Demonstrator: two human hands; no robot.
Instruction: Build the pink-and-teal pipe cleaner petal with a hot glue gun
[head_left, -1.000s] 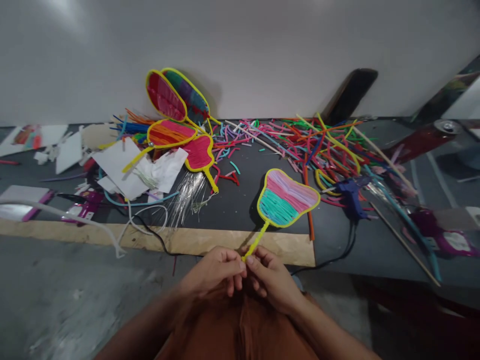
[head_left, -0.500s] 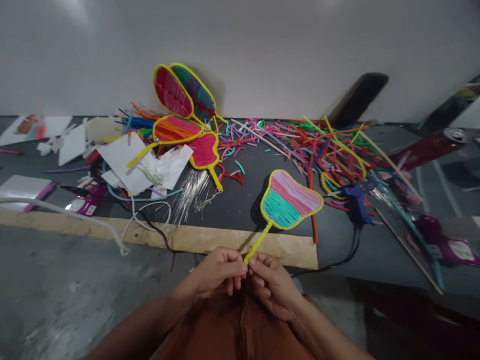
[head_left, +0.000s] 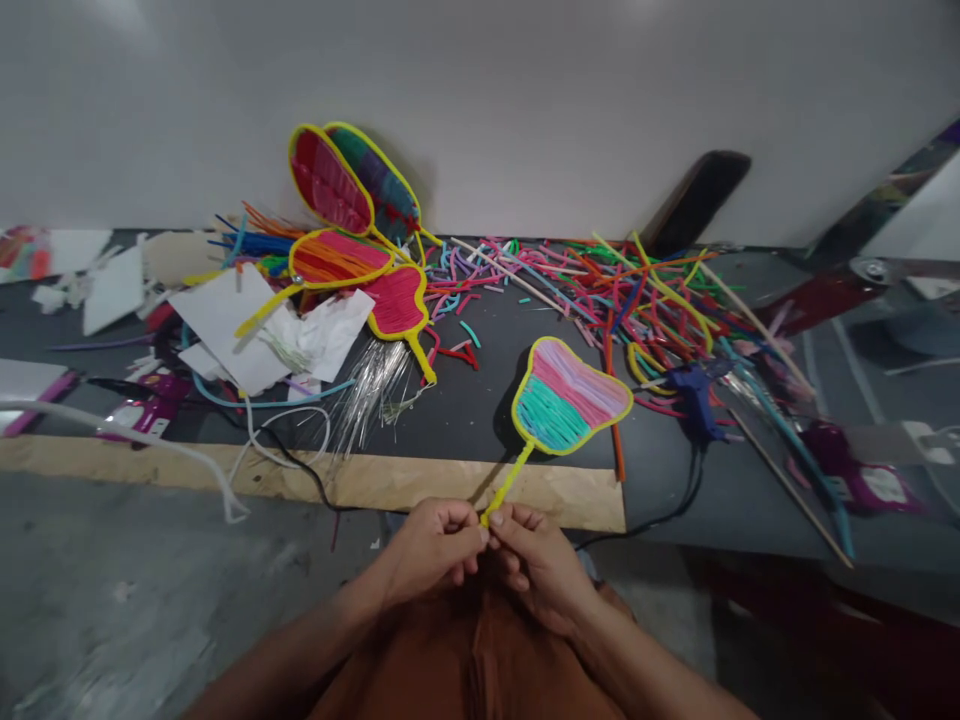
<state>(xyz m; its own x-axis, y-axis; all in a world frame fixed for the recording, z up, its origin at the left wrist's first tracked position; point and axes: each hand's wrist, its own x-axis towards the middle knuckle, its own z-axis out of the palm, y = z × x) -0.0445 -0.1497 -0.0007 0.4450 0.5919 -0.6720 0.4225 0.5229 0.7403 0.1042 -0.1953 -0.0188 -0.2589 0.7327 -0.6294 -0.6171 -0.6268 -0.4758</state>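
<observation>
Stem (head_left: 507,484) on our side of the fan (head_left: 572,397): left hand (head_left: 429,545) and right hand (head_left: 538,556) pinch its tip; imo we'd press snug, not bend.

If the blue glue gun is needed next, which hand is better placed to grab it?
Probably the right hand: the blue glue gun lies on that side, and the left hand would have to cross past the right. Both are at the lower end of the yellow handle.
</observation>
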